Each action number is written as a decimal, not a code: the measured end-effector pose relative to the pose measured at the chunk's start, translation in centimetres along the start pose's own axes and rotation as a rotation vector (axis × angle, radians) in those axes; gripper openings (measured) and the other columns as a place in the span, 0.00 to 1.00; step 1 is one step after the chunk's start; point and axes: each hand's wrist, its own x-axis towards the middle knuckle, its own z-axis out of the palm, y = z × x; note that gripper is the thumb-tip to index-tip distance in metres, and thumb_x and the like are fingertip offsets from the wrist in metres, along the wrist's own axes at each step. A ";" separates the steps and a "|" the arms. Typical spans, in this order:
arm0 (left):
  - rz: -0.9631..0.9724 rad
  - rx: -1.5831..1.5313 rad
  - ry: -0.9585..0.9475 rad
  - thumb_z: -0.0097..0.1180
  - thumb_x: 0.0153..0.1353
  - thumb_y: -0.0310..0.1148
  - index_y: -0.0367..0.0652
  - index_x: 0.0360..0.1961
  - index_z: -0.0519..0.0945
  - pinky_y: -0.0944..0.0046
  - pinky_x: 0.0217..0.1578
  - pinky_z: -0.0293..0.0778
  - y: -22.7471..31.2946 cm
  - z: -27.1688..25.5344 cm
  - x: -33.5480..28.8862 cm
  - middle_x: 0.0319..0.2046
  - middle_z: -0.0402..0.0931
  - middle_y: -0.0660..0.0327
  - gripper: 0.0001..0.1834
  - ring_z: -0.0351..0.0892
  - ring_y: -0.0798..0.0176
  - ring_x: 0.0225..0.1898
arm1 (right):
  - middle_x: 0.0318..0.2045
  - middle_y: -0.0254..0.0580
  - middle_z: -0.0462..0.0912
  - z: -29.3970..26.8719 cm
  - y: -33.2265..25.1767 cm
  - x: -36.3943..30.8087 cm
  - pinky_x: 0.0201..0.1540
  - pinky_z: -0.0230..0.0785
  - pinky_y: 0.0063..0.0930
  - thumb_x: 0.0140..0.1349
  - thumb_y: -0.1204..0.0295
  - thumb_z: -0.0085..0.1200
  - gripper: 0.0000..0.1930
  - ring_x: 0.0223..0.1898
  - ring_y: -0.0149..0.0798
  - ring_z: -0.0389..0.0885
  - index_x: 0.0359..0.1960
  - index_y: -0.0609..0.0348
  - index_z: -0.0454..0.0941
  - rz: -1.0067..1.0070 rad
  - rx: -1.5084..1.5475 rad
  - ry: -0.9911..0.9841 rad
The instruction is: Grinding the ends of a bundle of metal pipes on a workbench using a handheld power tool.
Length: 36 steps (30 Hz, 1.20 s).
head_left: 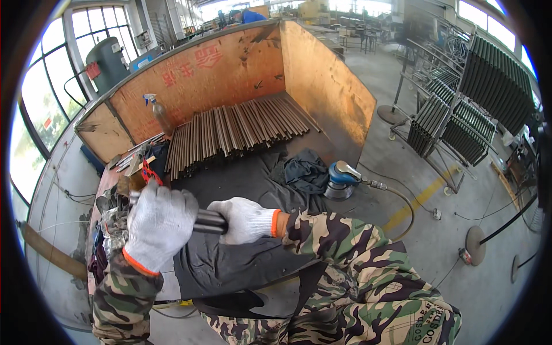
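Observation:
White knit gloves with orange cuffs cover both hands. My left hand is closed around a couple of short dark metal tubes, held roughly level above the black cloth. At their other end my right hand is wrapped round the same tubes; how many there are is partly hidden by the gloves. Beyond the hands, a wide row of brown metal tubes lies side by side on the bench. To the right of it sit a crumpled dark rag and a blue air sander with a hose.
Plywood boards wall the bench's back and right. A spray bottle stands at the back left. Black cloth covers the near bench. Hose hangs off the right side. Racks of dark tube frames stand on the floor at right.

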 end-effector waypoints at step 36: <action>-1.063 -1.450 0.255 0.72 0.58 0.36 0.37 0.81 0.63 0.48 0.76 0.69 17.9 10.3 -6.9 0.75 0.67 0.34 0.51 0.69 0.35 0.76 | 0.50 0.53 0.90 4.5 4.6 1.2 0.61 0.80 0.40 0.70 0.80 0.61 0.15 0.51 0.48 0.90 0.56 0.74 0.86 0.004 0.806 0.719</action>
